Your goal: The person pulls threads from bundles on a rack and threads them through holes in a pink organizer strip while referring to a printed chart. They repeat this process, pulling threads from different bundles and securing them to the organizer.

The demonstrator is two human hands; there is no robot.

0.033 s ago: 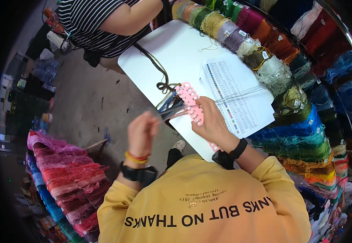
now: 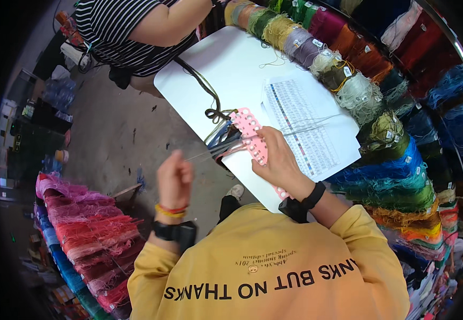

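A pink card (image 2: 248, 124) with rows of holes lies at the table's left front edge. My right hand (image 2: 279, 160) closes over its right side, thumb and fingers pinching the card and the grey thread (image 2: 306, 126) that crosses it. To the left, past the table edge, my left hand (image 2: 175, 176) is held up with its fingers closed on the thin grey thread, stretched between both hands. Blue and dark thread bundles (image 2: 222, 136) hang from the card's left edge. An olive-brown hank (image 2: 210, 96) runs from its top corner across the table.
Printed chart sheets (image 2: 309, 144) lie on the white table (image 2: 199, 58), right of the card. Coloured thread hanks (image 2: 359, 93) line the right and far side. Pink and red hanks (image 2: 90, 224) hang at lower left. Across the table stands a person in a striped shirt (image 2: 119, 32).
My left hand has moved left and slightly down, away from the card, with the thread stretched behind it. My right hand and the card stay in place.
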